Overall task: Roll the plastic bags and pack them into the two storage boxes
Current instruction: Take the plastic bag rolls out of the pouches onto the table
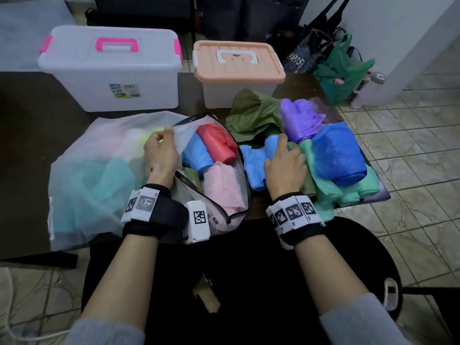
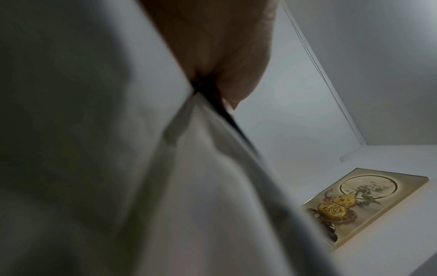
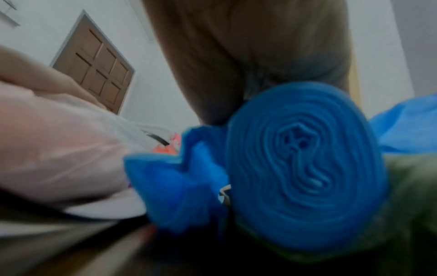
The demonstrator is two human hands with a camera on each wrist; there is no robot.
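Under the right hand lies a light-blue roll of bags; the fingers are laid over its top, bent down onto it, and the right wrist view shows the roll's coiled end just below the palm. Just right of that hand sit one dark-blue roll, one mint-green bundle, and beyond its fingertips one purple bundle and one olive-green bag, all loose on the dark table.

The left hand, left of the right hand with the bag mouth between them, pinches the rim of a white mesh bag; the left wrist view shows thumb and fingers closed on that black-edged rim. Inside the opening, just right of the left hand, four rolls can be counted: one red, one blue, one pink and a sliver of olive. More pale shapes show through the mesh, too blurred to count.

Beyond both hands stand two closed storage boxes: a clear one with pink handle, its front sticker unreadable, and a white one with a peach lid.
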